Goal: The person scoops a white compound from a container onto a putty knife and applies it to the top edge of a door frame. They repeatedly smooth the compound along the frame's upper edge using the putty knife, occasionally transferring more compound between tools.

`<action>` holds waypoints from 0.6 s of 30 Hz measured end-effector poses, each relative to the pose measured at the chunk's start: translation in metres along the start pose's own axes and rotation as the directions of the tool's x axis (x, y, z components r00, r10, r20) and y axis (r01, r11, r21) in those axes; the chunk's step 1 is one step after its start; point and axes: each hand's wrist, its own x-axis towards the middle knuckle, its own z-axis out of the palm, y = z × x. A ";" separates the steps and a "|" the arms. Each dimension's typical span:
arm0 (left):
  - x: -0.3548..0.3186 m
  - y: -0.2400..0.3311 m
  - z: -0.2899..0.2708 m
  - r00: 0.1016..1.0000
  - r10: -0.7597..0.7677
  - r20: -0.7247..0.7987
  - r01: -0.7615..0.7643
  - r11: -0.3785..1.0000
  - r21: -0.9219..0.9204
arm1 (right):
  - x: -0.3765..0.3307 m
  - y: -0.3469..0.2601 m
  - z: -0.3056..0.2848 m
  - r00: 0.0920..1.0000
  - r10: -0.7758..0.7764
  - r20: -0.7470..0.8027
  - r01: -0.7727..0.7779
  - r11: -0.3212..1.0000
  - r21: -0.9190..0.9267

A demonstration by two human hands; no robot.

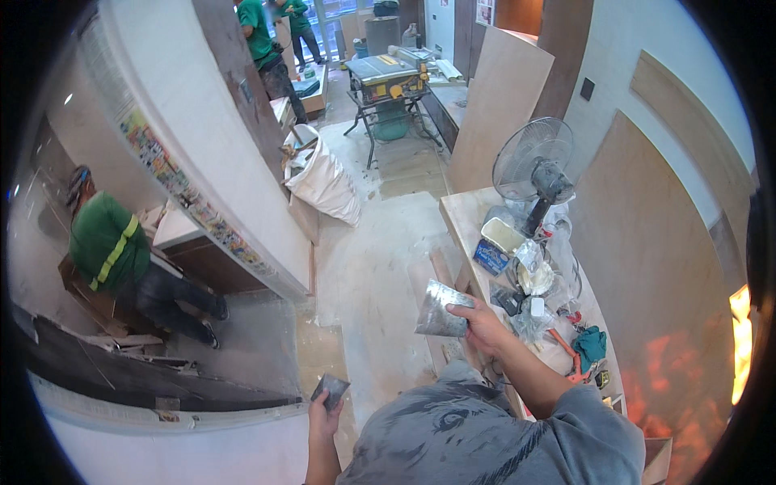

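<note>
1. A wide metal scraper blade [437, 309] is gripped in the closed right hand [482, 323], held up just beside the worktop [461, 212].
2. A smaller scraper [330, 390] is clasped in the closed left hand [324, 418], low over the dusty floor [364, 267].
3. A fan [535, 166], a tub [503, 235] and orange pliers [568, 351] are kept on the worktop.
4. A crouching person in green [109, 246] is seen at far left.

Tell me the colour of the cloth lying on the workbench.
Teal green: the cloth lies crumpled at the near end of the workbench, in the head view.
</note>
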 end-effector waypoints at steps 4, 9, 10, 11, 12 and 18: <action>-0.039 0.050 0.158 0.971 0.006 0.240 -0.003 1.000 -0.012 | 0.040 -0.040 0.002 0.988 0.034 0.151 -0.056 0.988 0.142; -0.107 0.047 0.327 0.931 -0.019 0.365 0.035 0.999 -0.036 | 0.092 -0.070 0.000 0.901 0.129 0.414 -0.264 0.920 0.290; -0.113 0.044 0.350 0.932 -0.067 0.356 0.085 0.996 -0.036 | 0.101 -0.069 -0.004 0.881 0.124 0.457 -0.299 0.895 0.332; -0.117 0.041 0.368 0.932 -0.083 0.353 0.101 0.994 -0.031 | 0.109 -0.073 -0.009 0.858 0.113 0.500 -0.330 0.868 0.371; -0.121 0.037 0.382 0.932 -0.099 0.348 0.115 0.993 -0.025 | 0.111 -0.077 -0.013 0.843 0.128 0.523 -0.358 0.859 0.367; -0.112 0.040 0.426 0.932 -0.069 0.356 0.110 0.989 -0.097 | 0.127 -0.101 -0.074 0.633 0.211 0.745 -0.342 0.939 0.024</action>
